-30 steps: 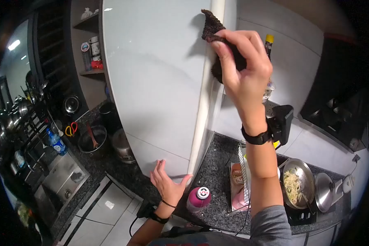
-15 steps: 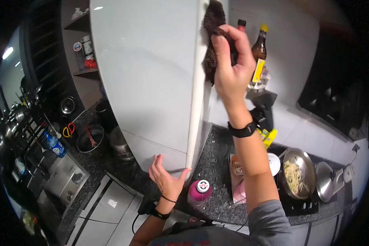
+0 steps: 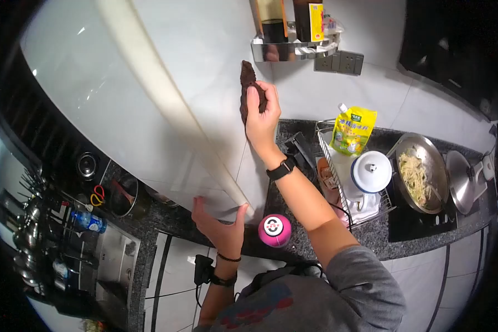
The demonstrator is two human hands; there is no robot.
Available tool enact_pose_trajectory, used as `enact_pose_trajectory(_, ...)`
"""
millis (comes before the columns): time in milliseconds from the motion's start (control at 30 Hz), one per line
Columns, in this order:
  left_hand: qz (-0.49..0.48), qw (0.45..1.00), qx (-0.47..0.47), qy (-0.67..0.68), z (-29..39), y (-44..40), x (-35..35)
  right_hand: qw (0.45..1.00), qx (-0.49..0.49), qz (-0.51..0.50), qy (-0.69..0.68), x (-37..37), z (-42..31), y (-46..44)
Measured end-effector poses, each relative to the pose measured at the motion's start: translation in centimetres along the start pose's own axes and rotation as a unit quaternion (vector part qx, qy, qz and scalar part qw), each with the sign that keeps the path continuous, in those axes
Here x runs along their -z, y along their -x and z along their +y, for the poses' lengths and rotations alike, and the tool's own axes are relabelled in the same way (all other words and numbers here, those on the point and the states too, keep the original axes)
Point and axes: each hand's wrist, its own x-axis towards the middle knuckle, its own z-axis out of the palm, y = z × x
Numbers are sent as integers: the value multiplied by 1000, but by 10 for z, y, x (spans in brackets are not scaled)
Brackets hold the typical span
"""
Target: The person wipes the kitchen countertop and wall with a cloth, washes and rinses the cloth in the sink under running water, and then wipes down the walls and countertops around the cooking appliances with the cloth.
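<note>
My right hand (image 3: 264, 115) grips a dark brown cloth (image 3: 248, 74), which lies against the white tiled wall to the right of the pale corner strip (image 3: 174, 108). The cloth hides part of the fingers. Lower down, my left hand (image 3: 221, 226) rests at the bottom of the corner, its fingers spread on the tiled face and its thumb by the strip. A pink bottle with a white lid (image 3: 274, 231) stands on the dark counter just right of my left hand.
Bottles stand on a metal wall shelf (image 3: 296, 51) above sockets (image 3: 339, 63). Right are a wire rack (image 3: 343, 202) with a yellow pouch (image 3: 353, 131) and white lidded pot (image 3: 372, 171), a pan of noodles (image 3: 420, 174) and a lid (image 3: 460, 182). A sink (image 3: 116, 254) is left.
My right hand with the cloth has moved from the corner strip onto the wall face right of it, and lower. The view has shifted right. My left hand stays at the corner's base.
</note>
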Motion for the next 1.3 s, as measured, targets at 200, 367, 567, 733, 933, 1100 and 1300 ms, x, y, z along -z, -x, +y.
enact_pose_trajectory(200,-23,998,34,43,5,1,0,960,-246,82,107,13,124,-9)
enact_pose_trajectory(367,-51,997,49,24,8,-1,3,966,-207,72,137,1,169,-66)
enact_pose_trajectory(567,-58,996,61,31,8,-2,1,965,87,61,241,-2,248,-112)
enact_pose_trajectory(733,-42,999,30,17,7,0,1,933,81,41,347,4,277,-109)
enact_pose_trajectory(933,-4,996,43,75,5,2,-4,973,-209,50,81,7,167,-49)
enact_pose_trajectory(1100,-6,999,28,23,5,3,-2,986,-156,40,41,9,51,12)
enact_pose_trajectory(1300,-1,1000,8,-3,3,1,0,983,-133,-118,42,35,-20,24)
